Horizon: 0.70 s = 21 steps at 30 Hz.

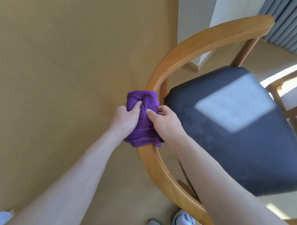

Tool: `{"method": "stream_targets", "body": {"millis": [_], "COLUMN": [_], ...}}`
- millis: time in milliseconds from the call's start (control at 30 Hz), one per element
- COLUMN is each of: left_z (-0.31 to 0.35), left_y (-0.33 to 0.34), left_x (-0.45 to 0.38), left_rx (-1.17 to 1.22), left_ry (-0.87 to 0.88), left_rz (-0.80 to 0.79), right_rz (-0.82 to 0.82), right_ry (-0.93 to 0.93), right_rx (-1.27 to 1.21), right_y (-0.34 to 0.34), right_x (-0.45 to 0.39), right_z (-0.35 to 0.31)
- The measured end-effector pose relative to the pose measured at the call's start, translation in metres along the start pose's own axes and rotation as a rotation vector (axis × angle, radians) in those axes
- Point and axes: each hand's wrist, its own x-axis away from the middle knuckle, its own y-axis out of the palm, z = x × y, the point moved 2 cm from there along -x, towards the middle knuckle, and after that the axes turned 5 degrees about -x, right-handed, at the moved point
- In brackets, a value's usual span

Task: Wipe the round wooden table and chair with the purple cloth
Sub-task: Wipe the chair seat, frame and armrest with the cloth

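A wooden chair with a curved backrest rail [189,45] and a dark padded seat [234,129] stands to my right. The purple cloth [141,127] is draped over the rail at its middle. My left hand [124,118] grips the cloth from the left, its thumb pressing into the folds. From the right, my right hand [163,121] holds the cloth against the rail, with the thumb on top. The round table is not in view.
Tan floor [59,71] fills the left side. A white wall corner [194,19] and grey curtain [291,24] stand beyond the chair. Another wooden frame [289,97] sits at the right edge. My feet [182,223] are at the bottom.
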Motion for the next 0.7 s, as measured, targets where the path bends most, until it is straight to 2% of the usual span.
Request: {"method": "stream_targets", "body": {"millis": [67, 233, 467, 700], "left_z": [-0.019, -0.045, -0.063, -0.089], "left_y": [0.002, 0.009, 0.021, 0.084], "left_x": [0.024, 0.066, 0.111, 0.192], "left_rx": [0.070, 0.155, 0.295, 0.448], "left_ry": [-0.041, 0.033, 0.111, 0.071], "left_rz": [-0.002, -0.036, -0.055, -0.020], "right_rz": [-0.038, -0.114, -0.055, -0.043], "right_ry": [-0.049, -0.126, -0.320, -0.392], "right_rx": [0.062, 0.213, 0.366, 0.573], "right_y": [0.000, -0.012, -0.025, -0.071], "right_x": [0.020, 0.052, 0.087, 0.130], "right_z": [0.007, 0.026, 0.067, 0.133]}}
